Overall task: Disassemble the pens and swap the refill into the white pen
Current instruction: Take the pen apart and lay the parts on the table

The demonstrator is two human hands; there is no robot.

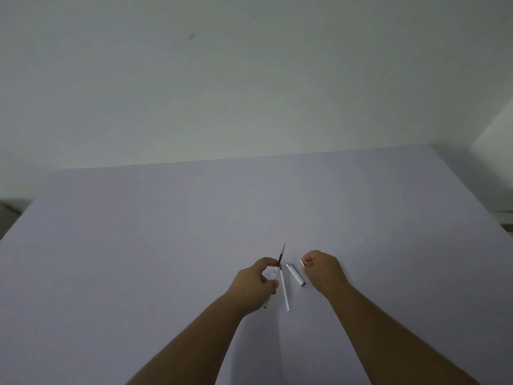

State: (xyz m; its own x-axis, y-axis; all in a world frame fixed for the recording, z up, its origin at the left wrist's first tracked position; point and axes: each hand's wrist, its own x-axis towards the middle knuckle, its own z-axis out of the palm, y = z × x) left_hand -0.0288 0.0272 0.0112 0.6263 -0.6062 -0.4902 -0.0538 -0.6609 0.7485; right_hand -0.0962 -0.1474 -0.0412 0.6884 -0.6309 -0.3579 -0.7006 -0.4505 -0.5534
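Note:
My left hand (258, 284) grips a white pen barrel (267, 304) whose lower end pokes out below the palm. A dark refill (281, 255) sticks up and away from the barrel's top, tip pointing far. A thin white refill (284, 291) lies on the table (166, 245) just right of my left hand. A short white pen section with a silver end (294, 274) lies between the hands. My right hand (322, 269) is closed, pinching a small silvery piece (303, 263) at the fingertips.
The pale lilac table fills the lower half of the view, its far edge meeting a plain white wall (249, 79). A dark object (8, 209) shows past the left edge, and a white block stands at the far right.

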